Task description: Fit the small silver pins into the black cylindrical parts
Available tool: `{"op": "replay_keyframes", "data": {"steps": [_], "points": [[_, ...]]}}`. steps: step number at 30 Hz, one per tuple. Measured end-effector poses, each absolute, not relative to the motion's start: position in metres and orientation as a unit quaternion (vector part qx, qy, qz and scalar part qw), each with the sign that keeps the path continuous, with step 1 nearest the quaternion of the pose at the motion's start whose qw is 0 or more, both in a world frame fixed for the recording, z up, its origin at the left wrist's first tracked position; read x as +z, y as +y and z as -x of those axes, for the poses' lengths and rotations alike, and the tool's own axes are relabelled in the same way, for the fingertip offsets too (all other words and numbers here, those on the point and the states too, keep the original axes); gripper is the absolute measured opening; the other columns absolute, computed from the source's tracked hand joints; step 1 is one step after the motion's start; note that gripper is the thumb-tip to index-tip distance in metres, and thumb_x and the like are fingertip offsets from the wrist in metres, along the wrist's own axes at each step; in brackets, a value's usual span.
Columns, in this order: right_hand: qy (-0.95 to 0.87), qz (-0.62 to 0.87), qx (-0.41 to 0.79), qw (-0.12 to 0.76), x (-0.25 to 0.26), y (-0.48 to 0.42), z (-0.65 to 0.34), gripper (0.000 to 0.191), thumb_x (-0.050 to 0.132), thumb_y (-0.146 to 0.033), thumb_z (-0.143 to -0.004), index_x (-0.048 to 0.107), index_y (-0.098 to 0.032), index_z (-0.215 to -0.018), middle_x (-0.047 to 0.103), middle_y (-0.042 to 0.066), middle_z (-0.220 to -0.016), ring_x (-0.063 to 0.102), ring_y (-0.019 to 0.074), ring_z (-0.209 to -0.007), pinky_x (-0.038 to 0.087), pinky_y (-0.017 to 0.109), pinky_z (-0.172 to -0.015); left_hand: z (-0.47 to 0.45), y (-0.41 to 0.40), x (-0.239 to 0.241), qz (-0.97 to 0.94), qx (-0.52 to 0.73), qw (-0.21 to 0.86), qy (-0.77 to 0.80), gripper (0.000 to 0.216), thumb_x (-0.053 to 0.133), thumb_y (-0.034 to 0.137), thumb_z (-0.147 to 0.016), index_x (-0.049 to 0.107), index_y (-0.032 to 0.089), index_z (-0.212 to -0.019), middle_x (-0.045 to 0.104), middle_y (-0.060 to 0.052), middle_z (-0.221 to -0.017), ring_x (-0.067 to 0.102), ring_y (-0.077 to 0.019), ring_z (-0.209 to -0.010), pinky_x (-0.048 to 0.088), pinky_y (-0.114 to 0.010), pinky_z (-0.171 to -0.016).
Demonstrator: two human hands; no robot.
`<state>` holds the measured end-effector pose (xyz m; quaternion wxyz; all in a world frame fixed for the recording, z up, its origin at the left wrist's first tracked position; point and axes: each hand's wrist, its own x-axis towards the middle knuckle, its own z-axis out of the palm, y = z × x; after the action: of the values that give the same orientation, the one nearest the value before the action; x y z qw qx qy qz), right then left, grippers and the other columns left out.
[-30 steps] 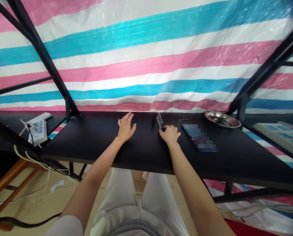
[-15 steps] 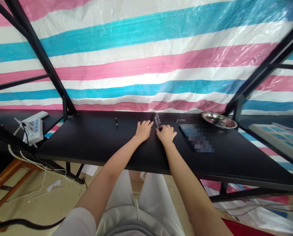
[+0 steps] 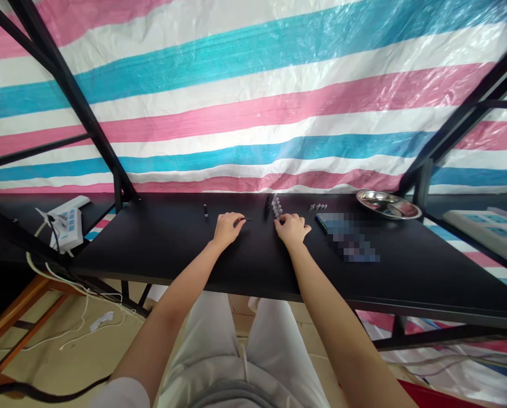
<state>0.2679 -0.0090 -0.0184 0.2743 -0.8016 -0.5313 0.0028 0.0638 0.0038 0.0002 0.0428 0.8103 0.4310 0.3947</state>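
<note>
My left hand (image 3: 228, 228) is closed in a pinch above the tabletop, and a thin dark stick (image 3: 248, 220) pokes out to the right of its fingertips. My right hand (image 3: 293, 229) rests on the table with curled fingers, at the near end of a row of small clear pieces (image 3: 277, 205). What its fingertips grip there is too small to make out. Directly left of the clear row stands a row of small black pieces (image 3: 267, 204). A short black cylinder with a whitish end (image 3: 206, 211) stands or lies farther left; I cannot tell which.
Right of my right hand, several small shiny pieces (image 3: 319, 207) lie behind a blurred-out phone (image 3: 349, 238). A round metal dish (image 3: 388, 205) sits at the table's back right. Black frame posts (image 3: 102, 141) flank the black table (image 3: 160, 243). A power strip (image 3: 68, 226) is at left.
My left hand has moved left, away from the rows, and now pinches a thin dark stick. My right hand stays at the clear row. The view has shifted slightly.
</note>
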Motion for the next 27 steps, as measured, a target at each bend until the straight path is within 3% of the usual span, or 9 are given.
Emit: {"op": "replay_keyframes", "data": {"steps": [5,11,27], "points": [[-0.562,0.778,0.005,0.282,-0.018,-0.012,-0.266,0.022,0.048,-0.033,-0.079,0.065,-0.020,-0.084,0.058,0.008,-0.099,0.043,0.0251,-0.098,0.025,0.043,-0.083,-0.062,0.001,-0.001,-0.773,0.448,0.082,0.441,0.010,0.058,0.023,-0.080,0.064,0.018,-0.087,0.066,-0.001,-0.078,0.058,-0.0136,-0.073,0.043,-0.031,-0.077],[-0.687,0.674,-0.023,0.270,-0.010,-0.023,-0.244,0.019,0.046,-0.030,-0.081,0.062,-0.019,-0.081,0.063,0.004,-0.080,0.049,0.0200,-0.085,0.020,0.038,-0.083,-0.062,-0.003,0.003,-0.769,0.471,0.104,0.419,0.011,0.058,0.020,-0.079,0.063,0.018,-0.088,0.065,-0.002,-0.081,0.058,-0.0132,-0.074,0.045,-0.031,-0.079],[-0.728,0.625,-0.036,0.279,-0.003,-0.028,-0.232,0.020,0.044,-0.029,-0.083,0.059,-0.017,-0.076,0.062,0.003,-0.072,0.050,0.0168,-0.075,0.019,0.032,-0.073,-0.065,-0.007,0.006,-0.748,0.505,0.138,0.408,0.011,0.057,0.020,-0.080,0.063,0.018,-0.088,0.065,-0.003,-0.083,0.059,-0.0126,-0.074,0.048,-0.028,-0.075]]}}
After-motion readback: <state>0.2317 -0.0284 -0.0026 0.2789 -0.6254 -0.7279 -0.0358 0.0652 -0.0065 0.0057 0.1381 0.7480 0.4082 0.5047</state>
